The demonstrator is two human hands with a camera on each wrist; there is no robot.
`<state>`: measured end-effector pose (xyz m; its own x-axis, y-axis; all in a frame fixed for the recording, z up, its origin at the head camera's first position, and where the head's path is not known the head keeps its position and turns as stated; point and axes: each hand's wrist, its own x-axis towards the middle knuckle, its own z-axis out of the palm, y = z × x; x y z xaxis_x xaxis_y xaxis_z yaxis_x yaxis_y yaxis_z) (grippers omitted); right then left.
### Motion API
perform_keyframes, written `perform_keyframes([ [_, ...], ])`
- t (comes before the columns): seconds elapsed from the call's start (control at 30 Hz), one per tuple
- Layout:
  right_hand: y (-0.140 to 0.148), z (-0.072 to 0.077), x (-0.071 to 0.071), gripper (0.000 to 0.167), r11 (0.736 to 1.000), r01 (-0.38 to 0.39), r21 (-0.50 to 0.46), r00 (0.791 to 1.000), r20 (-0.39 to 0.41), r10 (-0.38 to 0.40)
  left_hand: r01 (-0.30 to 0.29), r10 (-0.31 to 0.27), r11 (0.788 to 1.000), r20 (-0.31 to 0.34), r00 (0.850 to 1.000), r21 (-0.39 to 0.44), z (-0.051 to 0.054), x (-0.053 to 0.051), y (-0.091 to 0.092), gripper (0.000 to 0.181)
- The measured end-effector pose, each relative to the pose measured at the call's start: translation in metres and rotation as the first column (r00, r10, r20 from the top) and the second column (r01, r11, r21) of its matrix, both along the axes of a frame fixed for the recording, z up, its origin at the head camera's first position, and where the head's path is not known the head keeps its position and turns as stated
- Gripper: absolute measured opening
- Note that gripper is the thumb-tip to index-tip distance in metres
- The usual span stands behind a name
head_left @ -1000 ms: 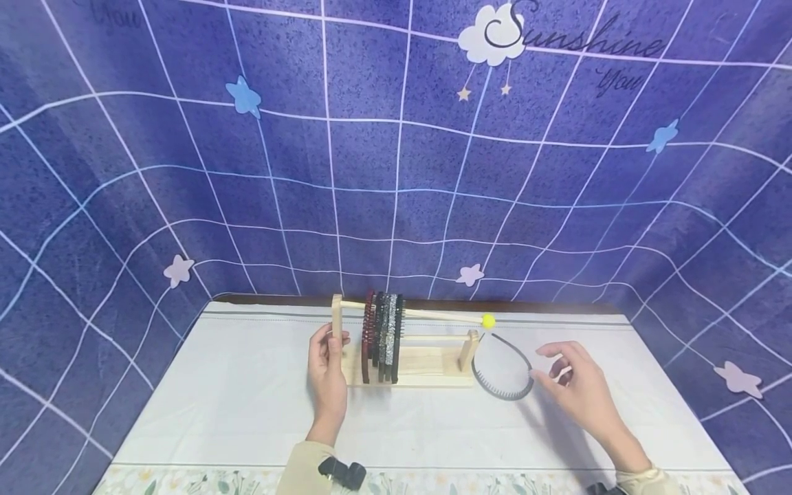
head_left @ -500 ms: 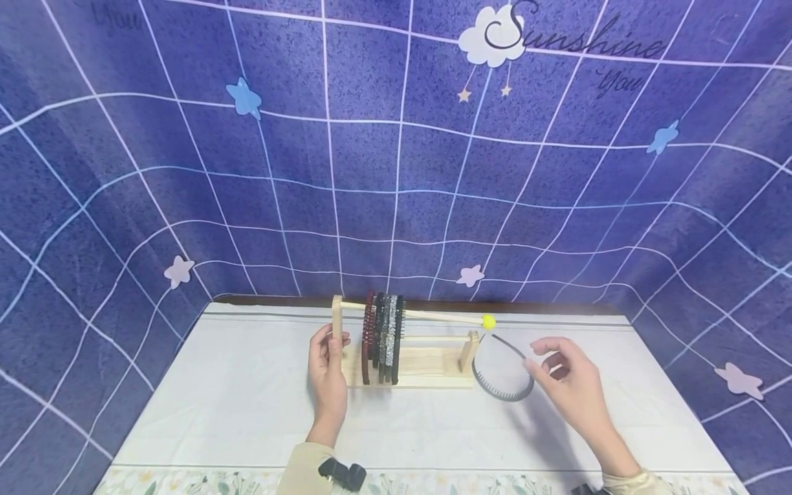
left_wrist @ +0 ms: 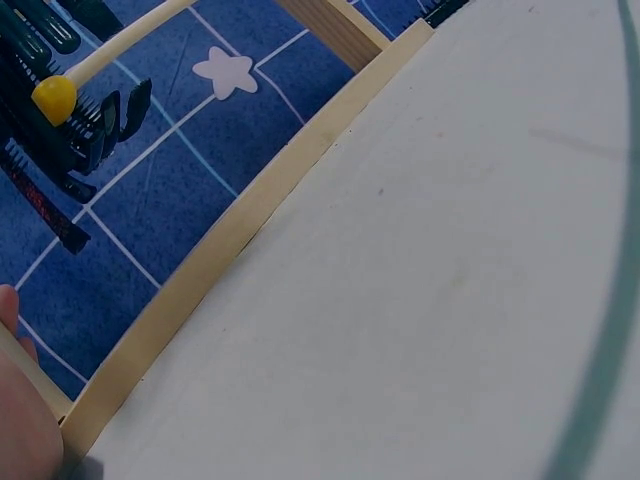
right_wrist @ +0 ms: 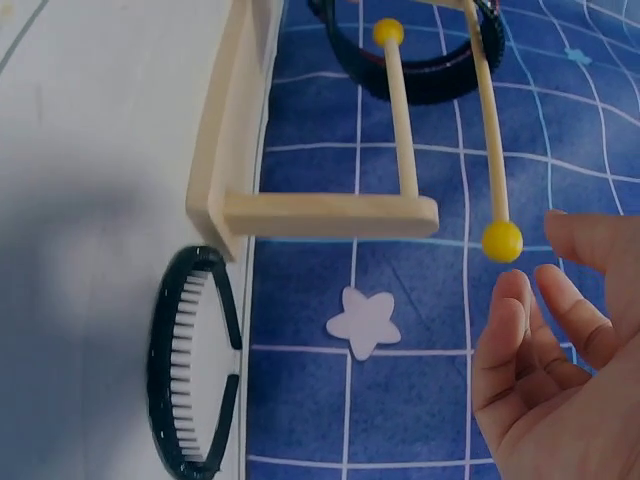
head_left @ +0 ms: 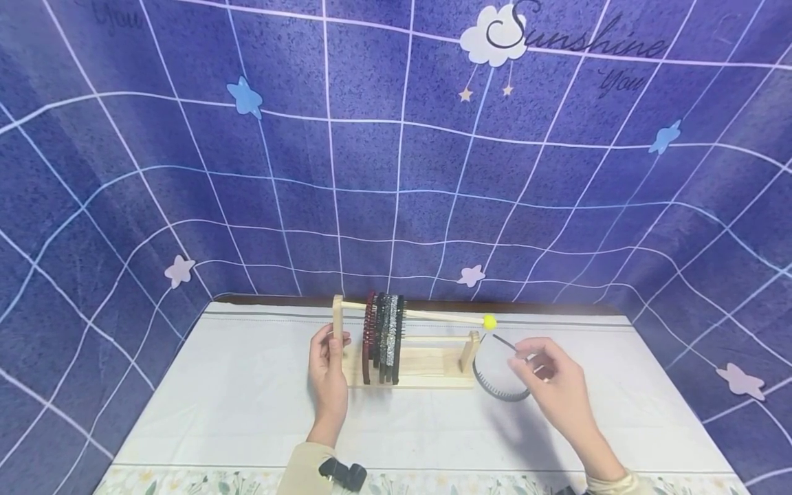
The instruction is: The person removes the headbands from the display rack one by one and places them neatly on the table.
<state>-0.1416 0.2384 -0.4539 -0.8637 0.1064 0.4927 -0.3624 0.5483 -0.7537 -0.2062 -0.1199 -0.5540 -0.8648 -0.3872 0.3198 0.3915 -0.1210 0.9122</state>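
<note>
A wooden stand with two dowels sits on the table; several toothed headbands, dark red, black and glittery silver, hang on its upper dowel. My left hand grips the stand's left upright. Off the stand's right end lies a loose black toothed headband on the cloth. Above it, partly covering it in the head view, is my right hand. The right wrist view has this hand apart from the headband, thumb and fingers spread loosely around nothing.
A yellow ball caps the upper dowel's free right end, close to my right fingers. The white tablecloth has a flowered front border. A blue curtain with stars rises behind and at both sides.
My right hand has moved left, over the loose headband. The left hand, the stand and the headbands have stayed in place.
</note>
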Motion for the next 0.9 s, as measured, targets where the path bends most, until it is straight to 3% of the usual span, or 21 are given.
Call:
perform_keyframes([
  [0.23,-0.016,-0.003,0.000,0.021,0.999,-0.035,0.000,0.999,-0.010,0.035,-0.002,0.002,1.000,-0.014,1.000,0.008,-0.001,-0.001,0.000,0.034],
  [0.5,-0.036,0.000,-0.003,0.020,0.995,-0.079,-0.065,0.997,0.015,0.080,0.001,-0.001,1.000,-0.018,1.000,0.012,0.000,0.000,0.001,0.034],
  [0.9,-0.062,0.002,-0.010,0.022,0.969,-0.225,-0.098,0.973,-0.082,0.218,-0.014,0.015,1.000,0.036,0.999,-0.023,0.001,0.001,0.001,0.036],
])
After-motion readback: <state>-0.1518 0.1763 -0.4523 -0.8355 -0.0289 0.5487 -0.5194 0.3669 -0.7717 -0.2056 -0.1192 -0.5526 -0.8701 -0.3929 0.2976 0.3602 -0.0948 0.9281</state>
